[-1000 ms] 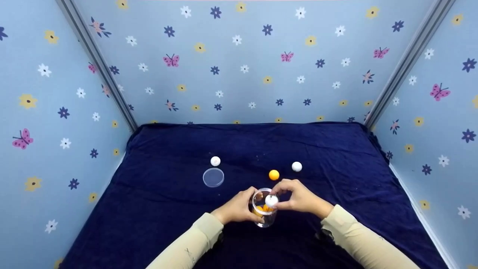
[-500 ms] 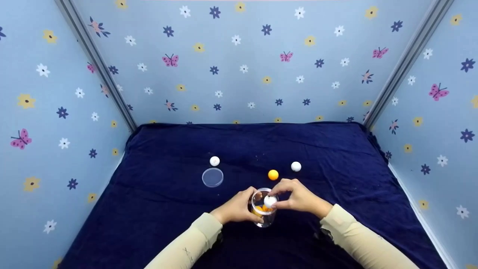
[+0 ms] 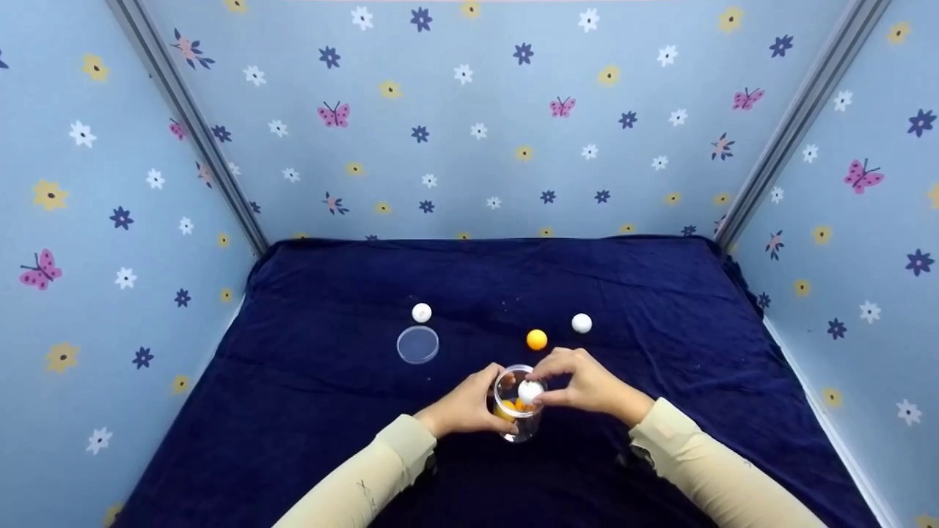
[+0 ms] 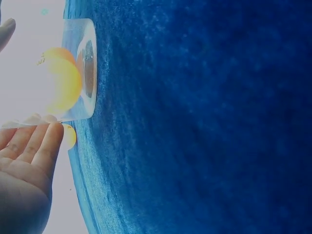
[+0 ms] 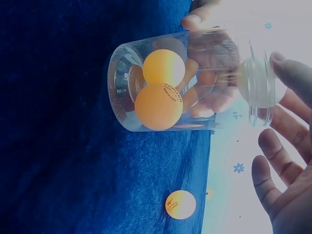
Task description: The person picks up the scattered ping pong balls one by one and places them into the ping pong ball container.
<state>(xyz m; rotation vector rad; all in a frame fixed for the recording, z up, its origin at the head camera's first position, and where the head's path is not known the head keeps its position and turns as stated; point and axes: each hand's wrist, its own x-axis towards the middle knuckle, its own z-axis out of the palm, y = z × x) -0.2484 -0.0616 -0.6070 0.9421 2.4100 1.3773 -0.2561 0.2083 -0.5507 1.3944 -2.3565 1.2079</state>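
In the head view, my left hand (image 3: 469,405) grips a clear plastic jar (image 3: 524,430) around its side. Two orange table tennis balls lie low inside the jar, a nearer one (image 5: 158,108) and another (image 5: 165,63), as the right wrist view shows. My right hand (image 3: 590,383) pinches a white table tennis ball (image 3: 530,392) between thumb and fingers at the jar's mouth, partly inside the rim. Through the jar wall, the fingers of my left hand (image 4: 29,156) show on its far side. The jar stands upright or slightly tilted.
On the dark blue cloth (image 3: 330,411) beyond the jar lie a loose orange ball (image 3: 537,339), a white ball (image 3: 582,323) to its right and another white ball (image 3: 421,313) at left. A clear round lid (image 3: 418,345) lies near that one. Patterned walls (image 3: 469,169) enclose the table.
The white ball in my right hand has sunk very slightly into the jar's mouth. My left hand keeps its grip on the jar, and the loose balls and lid stay put.
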